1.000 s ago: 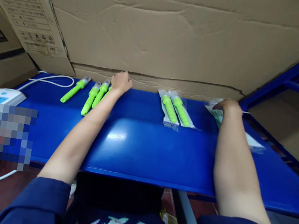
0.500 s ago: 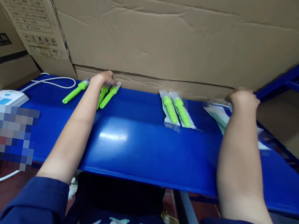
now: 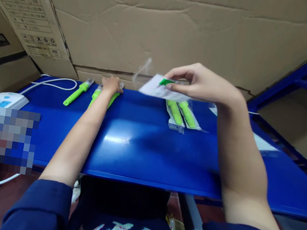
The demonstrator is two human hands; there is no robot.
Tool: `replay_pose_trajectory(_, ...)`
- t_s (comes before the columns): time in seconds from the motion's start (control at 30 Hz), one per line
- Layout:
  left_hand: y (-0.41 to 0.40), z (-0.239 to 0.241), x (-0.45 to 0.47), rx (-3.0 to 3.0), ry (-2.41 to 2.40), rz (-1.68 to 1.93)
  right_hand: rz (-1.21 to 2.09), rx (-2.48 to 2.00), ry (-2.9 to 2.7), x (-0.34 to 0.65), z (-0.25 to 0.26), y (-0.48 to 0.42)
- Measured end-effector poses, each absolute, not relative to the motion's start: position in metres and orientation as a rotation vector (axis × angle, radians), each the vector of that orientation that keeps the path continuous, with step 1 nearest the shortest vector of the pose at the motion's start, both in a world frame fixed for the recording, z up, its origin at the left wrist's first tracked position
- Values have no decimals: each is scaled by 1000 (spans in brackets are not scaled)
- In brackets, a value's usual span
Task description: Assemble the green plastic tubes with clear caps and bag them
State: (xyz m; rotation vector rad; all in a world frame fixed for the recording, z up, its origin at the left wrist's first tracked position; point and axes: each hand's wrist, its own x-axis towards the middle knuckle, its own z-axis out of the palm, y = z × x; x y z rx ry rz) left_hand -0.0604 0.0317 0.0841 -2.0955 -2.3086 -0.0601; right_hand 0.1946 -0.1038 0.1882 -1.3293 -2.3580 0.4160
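Observation:
My right hand [image 3: 195,81] pinches a clear plastic bag [image 3: 144,74] with a white card with a green patch [image 3: 153,88] in it, held above the back of the blue table [image 3: 147,156]. At the back left, my left hand [image 3: 112,85] lies over two bright green stick-like tools [image 3: 95,96] with clear tips, its fingers apart and partly hidden. Another such green tool [image 3: 75,95] lies to its left. Beneath the raised bag, two green tools in clear bags [image 3: 184,116] lie side by side, their upper ends covered.
A white power strip [image 3: 7,100] with a cable sits at the left. Cardboard [image 3: 152,29] walls off the back. More white-and-clear packaging [image 3: 264,143] lies at the right, partly behind my forearm. A blue metal frame [image 3: 302,72] rises on the right.
My right hand has come from the far right to the middle, bringing the bag with the card. My left hand has shifted slightly right, and one green tool beneath it now lies further left.

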Motion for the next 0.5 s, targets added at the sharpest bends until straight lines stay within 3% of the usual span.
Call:
replay_pose_trajectory(0.2,33,95,-67,-2125,-2386,-39,400,-1492,-2457,186,170,-86)
replay_pose_trajectory(0.5,21,127,-72,-2202,-2390,-61,673,-1405,-2556,206,103,-16)
